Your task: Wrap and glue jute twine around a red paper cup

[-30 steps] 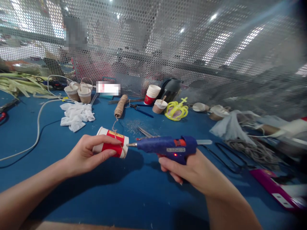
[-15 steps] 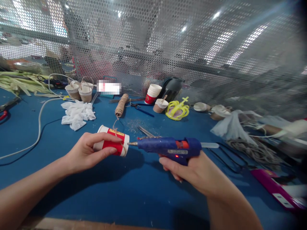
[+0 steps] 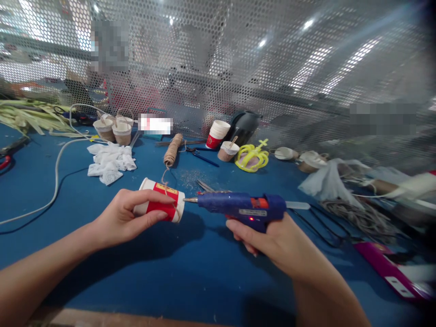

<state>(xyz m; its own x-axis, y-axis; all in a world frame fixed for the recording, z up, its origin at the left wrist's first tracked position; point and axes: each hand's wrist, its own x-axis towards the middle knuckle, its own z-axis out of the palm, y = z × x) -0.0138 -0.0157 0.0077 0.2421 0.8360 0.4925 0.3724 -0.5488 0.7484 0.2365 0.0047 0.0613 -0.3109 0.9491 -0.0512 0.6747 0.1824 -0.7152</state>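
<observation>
On its side above the blue table, a red and white paper cup [image 3: 170,196] is gripped by my left hand [image 3: 131,213], fingers above and thumb below. A thin brown twine lies across the cup and runs back to a twine roll [image 3: 173,150]. My right hand [image 3: 265,238] is wrapped round the handle of a blue glue gun [image 3: 235,204]. The gun's red light is lit and a clear glue stick [image 3: 298,205] sticks out of its rear. Its metal nozzle is at the cup's bottom edge; whether they touch is hard to tell.
Scissors [image 3: 205,186] lie behind the gun. Farther back are stacked cups [image 3: 218,134], a twine-wrapped cup [image 3: 227,151], a yellow crown-shaped piece [image 3: 252,157] and pliers [image 3: 204,156]. White gloves [image 3: 111,161] and a white cable [image 3: 57,168] lie left, a purple power strip [image 3: 388,270] right.
The glue gun's nozzle has moved slightly up along the cup's bottom edge. My left hand still holds the cup, which has shifted very slightly right.
</observation>
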